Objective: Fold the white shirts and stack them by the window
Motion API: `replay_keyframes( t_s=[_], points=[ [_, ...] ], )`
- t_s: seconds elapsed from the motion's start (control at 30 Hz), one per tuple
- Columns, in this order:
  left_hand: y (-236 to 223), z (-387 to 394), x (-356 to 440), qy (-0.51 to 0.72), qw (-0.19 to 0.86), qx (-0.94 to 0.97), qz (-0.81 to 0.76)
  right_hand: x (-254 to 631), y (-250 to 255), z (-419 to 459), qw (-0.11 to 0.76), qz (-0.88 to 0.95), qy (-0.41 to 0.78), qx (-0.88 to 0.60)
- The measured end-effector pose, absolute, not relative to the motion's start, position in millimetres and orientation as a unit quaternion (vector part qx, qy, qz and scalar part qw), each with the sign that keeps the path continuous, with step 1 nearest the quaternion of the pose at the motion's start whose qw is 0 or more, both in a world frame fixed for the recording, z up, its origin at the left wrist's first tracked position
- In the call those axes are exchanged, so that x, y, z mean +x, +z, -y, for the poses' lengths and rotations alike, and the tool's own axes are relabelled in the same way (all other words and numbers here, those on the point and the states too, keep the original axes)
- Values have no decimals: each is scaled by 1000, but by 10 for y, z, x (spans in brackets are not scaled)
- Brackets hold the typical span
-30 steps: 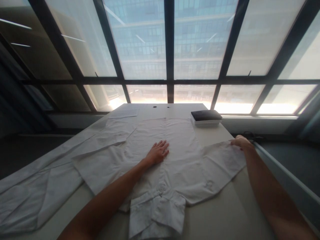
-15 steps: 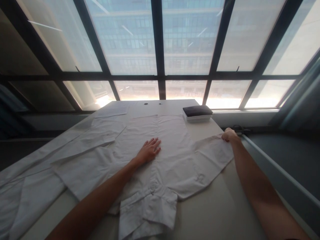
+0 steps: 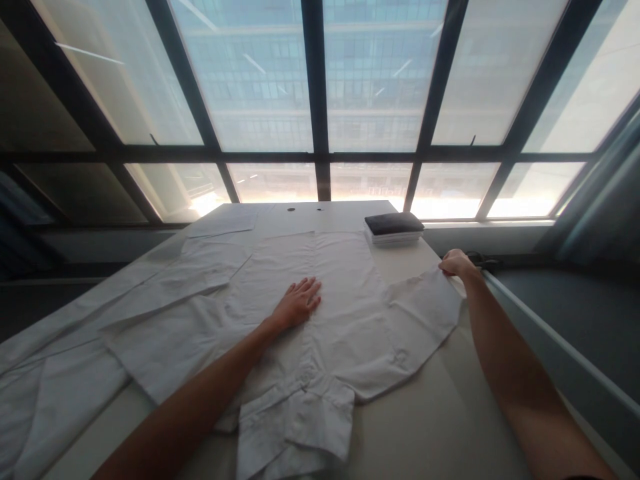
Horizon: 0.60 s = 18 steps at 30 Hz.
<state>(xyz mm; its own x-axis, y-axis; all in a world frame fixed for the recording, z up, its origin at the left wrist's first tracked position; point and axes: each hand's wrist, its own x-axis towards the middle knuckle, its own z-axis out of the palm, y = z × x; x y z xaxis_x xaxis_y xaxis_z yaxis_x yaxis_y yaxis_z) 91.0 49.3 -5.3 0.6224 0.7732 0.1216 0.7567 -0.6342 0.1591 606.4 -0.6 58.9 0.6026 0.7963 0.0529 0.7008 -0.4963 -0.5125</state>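
Note:
A white garment with sleeves, which looks like a coat or shirt (image 3: 350, 293), lies spread on a white table (image 3: 430, 427). Its sleeves reach out left and right, and a hood-like flap (image 3: 320, 420) folds toward me at the near end. My left hand (image 3: 299, 303) rests flat on the middle of the garment, fingers stretched out. At the right table edge, my right hand (image 3: 455, 262) pinches the end of the right sleeve (image 3: 430, 307) and holds it slightly lifted.
More white cloth (image 3: 75, 367) covers the table's left side. A stack of folded white items with a dark one on top (image 3: 394, 224) stands at the far right corner. A paper-like sheet (image 3: 225, 220) lies far left. Large windows (image 3: 375, 80) rise behind the table.
My right hand has lifted a little and moved slightly left, drawing the sleeve end up with it. My left hand stays in place.

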Motion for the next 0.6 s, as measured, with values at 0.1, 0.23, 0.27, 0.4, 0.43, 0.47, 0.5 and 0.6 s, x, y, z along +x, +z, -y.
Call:
replay_keyframes(
  t_s=[0.1, 0.23, 0.27, 0.4, 0.43, 0.47, 0.5, 0.6],
  points=[
    [-46, -487, 917, 86, 47, 898, -429, 5955, 771, -32, 268, 461, 111, -839],
    [-30, -480, 920, 79, 52, 898, -430, 5491, 1027, -17, 363, 534, 94, -758],
    [-26, -478, 921, 78, 53, 898, -430, 5318, 1063, -6, 382, 556, 94, -732],
    [-10, -466, 921, 74, 51, 898, -431, 4584, 1049, 15, 420, 617, 190, -638],
    [-9, -463, 921, 74, 50, 898, -431, 4443, 1023, 6, 411, 633, 233, -613],
    [-9, -461, 921, 76, 49, 898, -430, 4340, 998, -10, 401, 646, 273, -589],
    [-10, -460, 921, 79, 49, 899, -429, 4282, 977, -33, 394, 654, 301, -571],
    [-25, -463, 919, 86, 49, 900, -425, 4380, 933, -135, 406, 644, 284, -583]
  ],
)
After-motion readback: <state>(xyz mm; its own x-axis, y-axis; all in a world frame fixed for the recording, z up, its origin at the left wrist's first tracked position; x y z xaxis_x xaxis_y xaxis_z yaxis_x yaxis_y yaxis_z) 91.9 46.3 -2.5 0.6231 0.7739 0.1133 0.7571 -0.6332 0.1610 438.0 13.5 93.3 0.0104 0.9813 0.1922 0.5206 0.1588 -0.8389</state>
